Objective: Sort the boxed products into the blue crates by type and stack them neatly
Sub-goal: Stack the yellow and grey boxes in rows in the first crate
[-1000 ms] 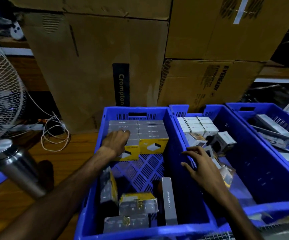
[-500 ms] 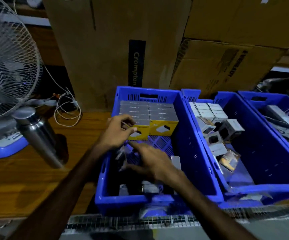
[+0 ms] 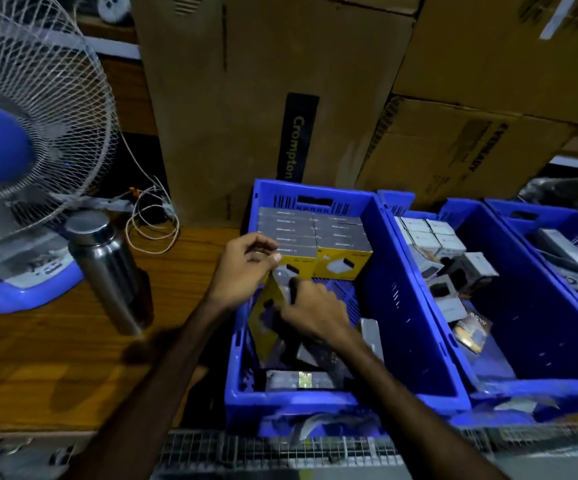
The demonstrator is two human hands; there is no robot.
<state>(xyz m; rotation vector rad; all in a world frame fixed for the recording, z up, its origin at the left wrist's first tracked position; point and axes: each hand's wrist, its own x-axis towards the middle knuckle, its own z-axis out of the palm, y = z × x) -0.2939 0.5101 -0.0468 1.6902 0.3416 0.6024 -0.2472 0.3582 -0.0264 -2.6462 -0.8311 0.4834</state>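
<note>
Three blue crates stand side by side. In the left crate (image 3: 396, 306), a neat stack of grey-and-yellow boxes (image 3: 318, 237) fills the far end, and loose boxes (image 3: 298, 379) lie at the near end. Above the crate's middle, both hands hold one tilted yellow-and-grey box (image 3: 263, 318). My left hand (image 3: 246, 268) pinches its top edge, and my right hand (image 3: 315, 313) grips its right side. The middle crate (image 3: 540, 306) holds small white boxes (image 3: 426, 233) stacked at the back and several loose ones in front of them.
A steel bottle (image 3: 110, 268) and a table fan (image 3: 20, 150) stand on the wooden table (image 3: 55, 358) to the left, with cables (image 3: 152, 220) behind them. Large cardboard cartons (image 3: 280, 98) rise right behind the crates. The third crate (image 3: 557, 216) is at the far right. Wire mesh (image 3: 280, 448) runs along the near edge.
My right hand moved from the middle crate into the left crate. My left hand left the stack. Both hands now hold a box raised from the loose ones.
</note>
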